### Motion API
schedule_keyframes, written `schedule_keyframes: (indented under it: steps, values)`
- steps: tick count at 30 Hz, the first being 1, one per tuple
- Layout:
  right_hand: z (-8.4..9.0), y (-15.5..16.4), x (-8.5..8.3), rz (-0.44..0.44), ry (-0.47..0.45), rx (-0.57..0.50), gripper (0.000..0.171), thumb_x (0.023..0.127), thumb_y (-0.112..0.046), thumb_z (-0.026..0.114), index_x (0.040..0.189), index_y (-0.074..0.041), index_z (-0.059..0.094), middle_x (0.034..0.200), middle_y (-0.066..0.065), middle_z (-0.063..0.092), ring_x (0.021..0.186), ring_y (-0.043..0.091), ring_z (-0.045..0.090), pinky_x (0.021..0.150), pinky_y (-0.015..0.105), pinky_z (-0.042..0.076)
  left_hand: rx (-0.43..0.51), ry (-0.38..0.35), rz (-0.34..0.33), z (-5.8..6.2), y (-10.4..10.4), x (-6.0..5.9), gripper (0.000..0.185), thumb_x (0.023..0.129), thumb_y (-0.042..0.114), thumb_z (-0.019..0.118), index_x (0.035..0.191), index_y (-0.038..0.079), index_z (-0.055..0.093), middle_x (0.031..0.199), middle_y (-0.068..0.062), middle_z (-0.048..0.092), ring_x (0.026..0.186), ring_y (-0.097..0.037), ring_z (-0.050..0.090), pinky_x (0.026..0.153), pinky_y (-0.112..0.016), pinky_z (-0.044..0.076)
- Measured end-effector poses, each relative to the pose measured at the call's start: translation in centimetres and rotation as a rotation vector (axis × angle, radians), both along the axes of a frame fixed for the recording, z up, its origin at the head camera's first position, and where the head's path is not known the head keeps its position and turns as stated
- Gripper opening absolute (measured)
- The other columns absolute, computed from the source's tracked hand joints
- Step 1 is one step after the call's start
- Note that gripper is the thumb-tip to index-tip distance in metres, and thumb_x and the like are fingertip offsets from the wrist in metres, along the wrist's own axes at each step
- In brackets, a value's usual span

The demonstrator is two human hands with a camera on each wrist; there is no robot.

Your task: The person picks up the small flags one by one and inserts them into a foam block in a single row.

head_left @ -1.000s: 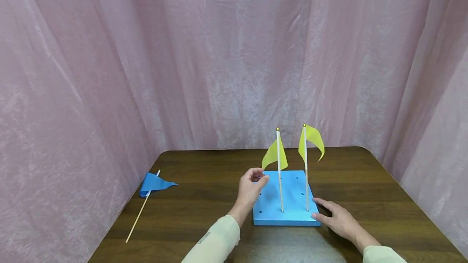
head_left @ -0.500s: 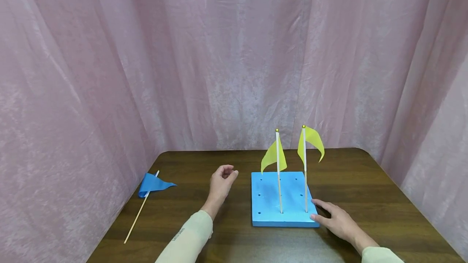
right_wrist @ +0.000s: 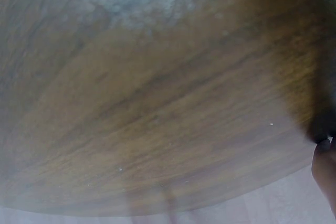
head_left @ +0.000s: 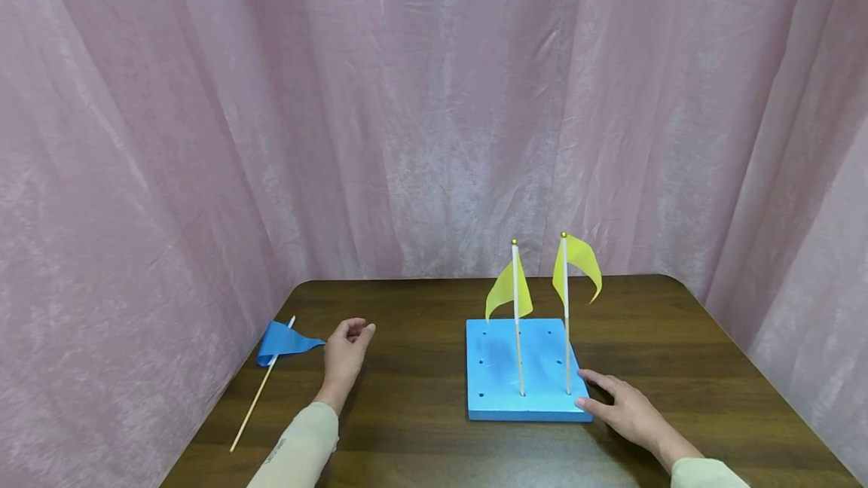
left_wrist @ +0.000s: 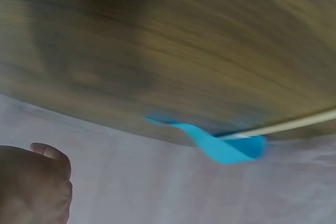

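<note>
A: Cream sleeves come in at the near edge of the wooden table [head_left: 420,443], and the right hand [head_left: 620,407] lies at about five o'clock with its fingers straight, the tips against the near right corner of the blue foam block [head_left: 498,382]; it grips nothing

B: And the other hand?

A: The left hand [head_left: 344,356] hovers at about eight o'clock from the block, well apart from it, fingers loosely curled and holding nothing. Its fingertips are just beside the pointed tip of the blue flag [head_left: 285,340] but I cannot tell whether they touch it

B: Where does that flag lie?

A: Flat on the table at nine o'clock, near the left edge, its thin wooden stick [head_left: 261,390] slanting back toward the near side. The left wrist view shows the same blue pennant [left_wrist: 223,144] at the table's rim, blurred

B: Further back?

A: Two yellow flags stand upright in the block's holes, one [head_left: 507,288] left of the other [head_left: 579,262], both on pale sticks. Behind everything, at twelve o'clock, hangs a pink curtain [head_left: 434,96]
</note>
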State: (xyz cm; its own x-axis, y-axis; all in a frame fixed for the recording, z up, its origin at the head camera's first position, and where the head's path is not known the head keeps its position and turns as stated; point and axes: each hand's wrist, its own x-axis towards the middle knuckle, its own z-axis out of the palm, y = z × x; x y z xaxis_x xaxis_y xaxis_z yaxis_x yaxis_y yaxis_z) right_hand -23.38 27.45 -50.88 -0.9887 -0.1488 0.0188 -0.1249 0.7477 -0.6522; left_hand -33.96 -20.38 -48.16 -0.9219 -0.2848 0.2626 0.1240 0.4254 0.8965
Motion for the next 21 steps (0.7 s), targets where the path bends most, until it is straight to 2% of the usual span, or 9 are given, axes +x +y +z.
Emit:
schedule_keyframes:
  steps: [7,14,17,21]
  values:
    - [0.0,0.0,0.1,0.002,-0.001,-0.012,0.068,0.092,-0.051,0.065,0.144,-0.008,0.052,0.141,0.026,0.05,0.13,0.052,0.041,0.097,0.067,0.038,-0.072,-0.022,0.145,-0.2,-5.9,0.5,0.037,0.097,0.027,0.066,0.122,0.001,0.062,0.112,-0.018,0.065,0.102,-0.029,0.06,0.084,-0.041,0.048]
    - [-0.1,0.0,0.1,0.001,0.001,-0.014,0.068,0.092,-0.051,0.065,0.144,-0.009,0.052,0.141,0.026,0.05,0.131,0.052,0.041,0.098,0.067,0.037,-0.183,0.022,0.297,-1.0,-11.2,2.1,0.036,0.094,0.02,0.068,0.119,-0.006,0.063,0.106,-0.026,0.067,0.097,-0.04,0.063,0.086,-0.05,0.045]
    - [-0.1,0.0,0.1,0.0,0.007,-0.01,0.068,0.092,-0.05,0.066,0.143,-0.008,0.053,0.141,0.026,0.05,0.13,0.052,0.041,0.098,0.067,0.037,-0.206,-0.013,0.327,-1.3,-13.0,2.9,0.039,0.094,0.018,0.067,0.12,-0.009,0.06,0.108,-0.03,0.065,0.099,-0.045,0.06,0.09,-0.055,0.042]
    - [-0.1,0.0,0.1,-0.001,0.005,-0.009,0.068,0.092,-0.05,0.066,0.143,-0.008,0.053,0.141,0.026,0.05,0.13,0.052,0.042,0.098,0.067,0.037,-0.217,-0.082,0.336,-1.6,-14.5,4.0,0.04,0.095,0.017,0.065,0.123,-0.011,0.057,0.111,-0.033,0.062,0.1,-0.047,0.058,0.088,-0.058,0.042]
